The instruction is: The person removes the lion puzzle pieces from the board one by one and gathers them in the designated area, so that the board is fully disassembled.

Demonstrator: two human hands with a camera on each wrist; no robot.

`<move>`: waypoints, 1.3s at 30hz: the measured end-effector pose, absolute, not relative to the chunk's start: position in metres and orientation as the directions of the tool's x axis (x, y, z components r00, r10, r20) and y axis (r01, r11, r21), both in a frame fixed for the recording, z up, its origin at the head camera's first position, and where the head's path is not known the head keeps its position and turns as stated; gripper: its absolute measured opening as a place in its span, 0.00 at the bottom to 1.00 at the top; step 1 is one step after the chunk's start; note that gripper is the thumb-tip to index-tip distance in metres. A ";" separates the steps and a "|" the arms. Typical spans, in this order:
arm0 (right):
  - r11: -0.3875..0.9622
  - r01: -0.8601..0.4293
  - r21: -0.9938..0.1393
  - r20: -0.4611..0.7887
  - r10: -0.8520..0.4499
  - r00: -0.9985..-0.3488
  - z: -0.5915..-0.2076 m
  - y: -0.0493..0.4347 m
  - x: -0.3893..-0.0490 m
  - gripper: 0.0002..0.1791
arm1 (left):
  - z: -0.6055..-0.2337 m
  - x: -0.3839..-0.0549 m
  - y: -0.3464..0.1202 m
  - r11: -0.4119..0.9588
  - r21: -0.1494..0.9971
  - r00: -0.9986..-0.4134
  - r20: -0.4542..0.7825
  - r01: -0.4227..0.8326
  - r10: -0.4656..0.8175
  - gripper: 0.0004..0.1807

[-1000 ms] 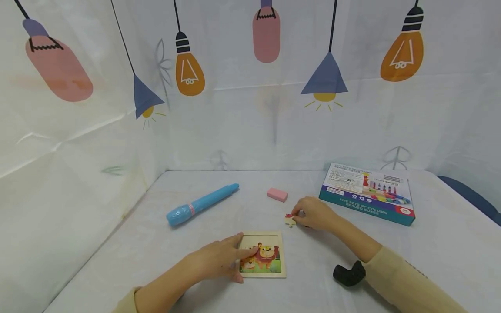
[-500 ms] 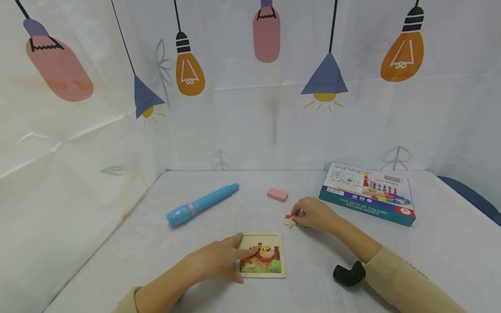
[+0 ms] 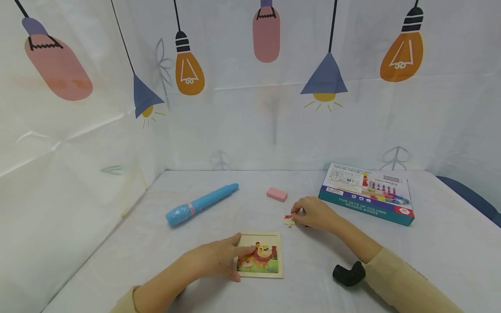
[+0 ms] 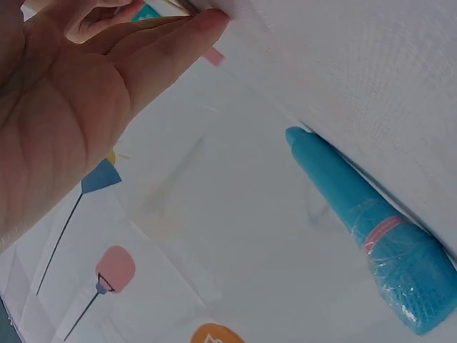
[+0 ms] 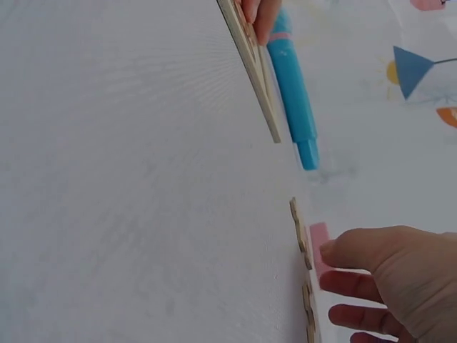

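In the head view my left hand (image 3: 217, 259) lies across the left side of a shallow wooden puzzle tray (image 3: 281, 256). Its forefinger touches the lion picture (image 3: 263, 257) in the tray, and the thumb is at the lower left edge. Farther right, my right hand (image 3: 315, 214) has its thumb and forefinger at a small jigsaw piece (image 3: 288, 221), pale with some red. The right wrist view shows that piece (image 5: 300, 232) flat on the table, with the fingertips beside its end. A second jigsaw piece (image 5: 308, 311) lies by the other fingers, mostly hidden from the head view.
A blue wrapped, pen-shaped object (image 3: 201, 204) lies at the back left. Behind the jigsaw pieces is a pink eraser (image 3: 277, 194). A beaded-boxes game box (image 3: 368, 193) stands back right. Something black and curved (image 3: 348, 274) is by the right sleeve.
The puzzle tray has slid very slightly left together with my left hand. My right hand stays at the jigsaw piece.
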State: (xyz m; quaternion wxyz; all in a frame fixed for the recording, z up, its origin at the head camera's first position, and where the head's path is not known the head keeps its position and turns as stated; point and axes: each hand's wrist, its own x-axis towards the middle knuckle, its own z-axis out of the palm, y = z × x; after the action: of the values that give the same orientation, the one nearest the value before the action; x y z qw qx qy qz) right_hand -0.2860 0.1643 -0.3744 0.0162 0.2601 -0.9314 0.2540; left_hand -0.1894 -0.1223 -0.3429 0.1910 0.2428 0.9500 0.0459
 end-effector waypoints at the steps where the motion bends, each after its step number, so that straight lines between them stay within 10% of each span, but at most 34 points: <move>1: 0.734 -0.484 -0.477 0.157 -0.470 -0.868 -0.374 0.164 -0.285 0.06 | -0.343 -0.189 -0.123 0.876 0.183 -0.808 -0.339 0.447 0.483 0.38; 39: 0.674 -0.652 -0.347 0.457 -0.485 -0.746 -0.312 0.169 -0.247 0.09 | -0.347 -0.189 -0.120 0.794 0.118 -0.758 -0.245 0.596 0.605 0.41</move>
State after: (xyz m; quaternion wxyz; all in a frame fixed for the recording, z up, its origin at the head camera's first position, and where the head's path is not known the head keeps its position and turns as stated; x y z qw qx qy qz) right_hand -0.2470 0.1693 -0.3122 0.1658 0.3159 -0.8998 0.2512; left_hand -0.1893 -0.1203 -0.3471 0.1361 0.3202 0.9374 0.0167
